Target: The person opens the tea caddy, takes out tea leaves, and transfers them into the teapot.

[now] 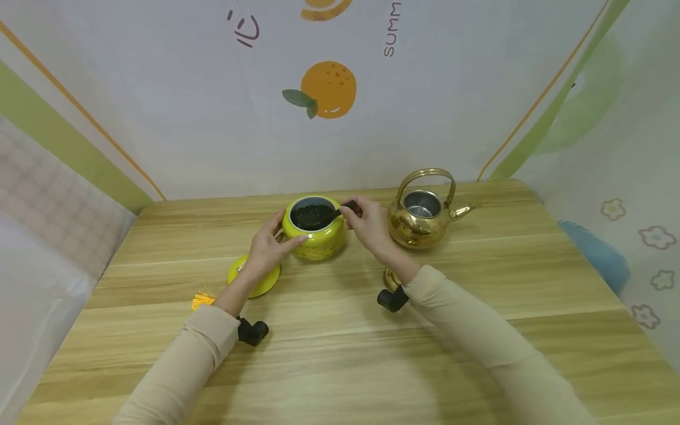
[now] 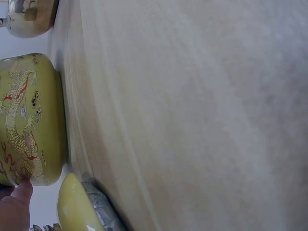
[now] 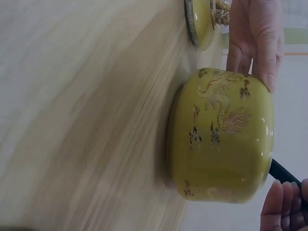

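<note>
A yellow tea jar (image 1: 319,243) with a dragon pattern stands uncovered, dark loose tea leaves (image 1: 307,216) visible inside. My left hand (image 1: 267,247) grips its left side, thumb at the front and fingers round the back; in the right wrist view that hand (image 3: 257,41) touches the jar's wall. My right hand (image 1: 370,223) pinches the handle of a black tea scoop (image 1: 333,217) over the right rim. Its tip lies in the jar, at the leaves. In the right wrist view the scoop's dark handle (image 3: 284,172) slants out of the jar's mouth.
Right of the jar stands a gold teapot (image 1: 417,231), uncovered, with a strainer inside and its spout to the right. Its apparent gold lid (image 1: 391,279) is partly hidden by the right wrist. The jar's yellow lid (image 1: 265,284) with an orange tassel (image 1: 203,300) lies by the left forearm.
</note>
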A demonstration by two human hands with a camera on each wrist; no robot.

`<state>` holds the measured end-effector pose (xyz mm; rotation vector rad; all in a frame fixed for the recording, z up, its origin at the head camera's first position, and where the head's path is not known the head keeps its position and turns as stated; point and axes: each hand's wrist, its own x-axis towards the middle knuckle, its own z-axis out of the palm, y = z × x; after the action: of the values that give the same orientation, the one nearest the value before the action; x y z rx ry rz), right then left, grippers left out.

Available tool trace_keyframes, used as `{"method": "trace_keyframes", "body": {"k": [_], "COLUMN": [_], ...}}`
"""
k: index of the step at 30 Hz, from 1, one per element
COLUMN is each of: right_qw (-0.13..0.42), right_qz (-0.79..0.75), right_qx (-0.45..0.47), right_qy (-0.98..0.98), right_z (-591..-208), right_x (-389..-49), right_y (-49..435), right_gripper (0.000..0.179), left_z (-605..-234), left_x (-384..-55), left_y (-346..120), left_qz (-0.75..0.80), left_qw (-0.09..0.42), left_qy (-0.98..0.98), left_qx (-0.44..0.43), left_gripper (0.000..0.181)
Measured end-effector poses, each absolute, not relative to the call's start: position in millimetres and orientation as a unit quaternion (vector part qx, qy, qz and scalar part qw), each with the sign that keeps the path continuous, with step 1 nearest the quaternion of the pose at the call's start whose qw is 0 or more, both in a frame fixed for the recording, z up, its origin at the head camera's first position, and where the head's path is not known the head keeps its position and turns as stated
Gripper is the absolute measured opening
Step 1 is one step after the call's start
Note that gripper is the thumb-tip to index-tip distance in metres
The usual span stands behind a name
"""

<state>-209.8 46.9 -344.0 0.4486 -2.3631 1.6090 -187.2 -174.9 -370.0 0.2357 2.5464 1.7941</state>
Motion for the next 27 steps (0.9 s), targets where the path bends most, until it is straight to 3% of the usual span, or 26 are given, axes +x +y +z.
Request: {"method": "trace_keyframes", "body": {"k": [14,27], "right_qw": [0.132,0.102], "right_qz": [0.438,0.442], "right_qx": [0.159,0.148], "right_qy": [-0.875,-0.879], "right_z": [-347,-343], "right_x": [-211,-212], "right_y": [23,17], "right_gripper": [0.015,0.016], "left_z": [-372,-371], "left_x": [-189,-188], "left_y": [-176,-175], "left_qz": [0.57,0.567], "left_qw": [0.011,0.009], "left_qy": [0.818,0.82], "left_qx": [0.077,0.079], "left_gripper": [0.086,0.085]}}
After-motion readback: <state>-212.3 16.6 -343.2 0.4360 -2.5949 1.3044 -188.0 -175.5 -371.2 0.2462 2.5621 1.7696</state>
